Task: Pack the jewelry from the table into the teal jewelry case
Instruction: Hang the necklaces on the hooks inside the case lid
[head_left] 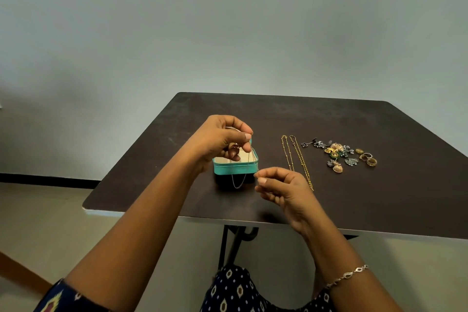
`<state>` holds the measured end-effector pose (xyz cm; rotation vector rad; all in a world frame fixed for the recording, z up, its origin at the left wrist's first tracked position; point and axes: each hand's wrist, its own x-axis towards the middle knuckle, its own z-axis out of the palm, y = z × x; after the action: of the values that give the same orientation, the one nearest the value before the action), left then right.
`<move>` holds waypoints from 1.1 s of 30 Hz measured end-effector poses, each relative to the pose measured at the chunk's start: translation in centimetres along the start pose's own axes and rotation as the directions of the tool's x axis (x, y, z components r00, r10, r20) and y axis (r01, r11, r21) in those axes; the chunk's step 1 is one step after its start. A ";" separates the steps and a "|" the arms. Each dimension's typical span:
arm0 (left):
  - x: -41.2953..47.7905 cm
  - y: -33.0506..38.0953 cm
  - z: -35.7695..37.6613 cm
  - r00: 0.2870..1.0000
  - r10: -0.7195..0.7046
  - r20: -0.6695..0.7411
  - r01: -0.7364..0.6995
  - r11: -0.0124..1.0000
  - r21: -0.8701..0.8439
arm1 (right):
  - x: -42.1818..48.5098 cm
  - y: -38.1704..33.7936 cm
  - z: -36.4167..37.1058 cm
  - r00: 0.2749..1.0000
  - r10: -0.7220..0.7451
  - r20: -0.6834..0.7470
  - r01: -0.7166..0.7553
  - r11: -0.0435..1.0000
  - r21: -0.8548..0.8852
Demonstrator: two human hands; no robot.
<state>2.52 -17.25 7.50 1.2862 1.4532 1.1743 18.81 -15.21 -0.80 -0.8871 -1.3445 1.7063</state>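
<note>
The open teal jewelry case stands on the dark table, left of centre. Over it, my left hand pinches a thin chain necklace with a small pendant at the fingers. The chain loops down over the case's front wall and rises to my right hand, which pinches its other end just right of the case. Two gold chains lie straight on the table to the right. Beyond them sits a cluster of earrings and several gold rings.
The table's near edge runs just below my right hand, and its left corner is rounded. A silver bracelet is on my right wrist. The table's black metal leg shows beneath.
</note>
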 end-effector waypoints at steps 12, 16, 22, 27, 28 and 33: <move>-0.3 0.2 0.6 0.998 0.022 0.062 -0.025 0.999 0.039 | 0.0 0.0 0.5 0.981 0.127 0.149 -0.118 0.990 -0.071; -0.1 0.0 0.3 0.999 0.004 0.035 -0.005 0.999 0.033 | -0.1 0.0 0.1 0.986 0.127 0.108 -0.122 0.991 -0.055; 0.4 -0.8 0.1 1.000 -0.024 -0.013 0.024 1.000 0.004 | -0.3 -0.8 -1.1 0.992 0.109 0.055 -0.108 0.994 -0.027; 0.8 -1.6 0.0 0.998 -0.060 -0.011 0.060 0.998 -0.003 | -0.1 -2.2 -2.1 0.998 0.062 0.004 -0.062 0.988 0.142; 0.9 -1.8 0.0 0.998 -0.067 -0.003 0.067 0.998 -0.010 | 0.0 -2.5 -2.3 0.998 0.061 0.007 -0.062 0.978 0.199; 1.3 -2.3 0.6 0.995 -0.088 0.053 0.091 0.994 -0.056 | 0.4 -3.7 -2.6 0.996 0.042 0.079 -0.073 0.890 0.450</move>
<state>2.46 -15.99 5.08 1.1902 1.4151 1.1090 21.47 -13.17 2.24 -0.6059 -0.9022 1.9992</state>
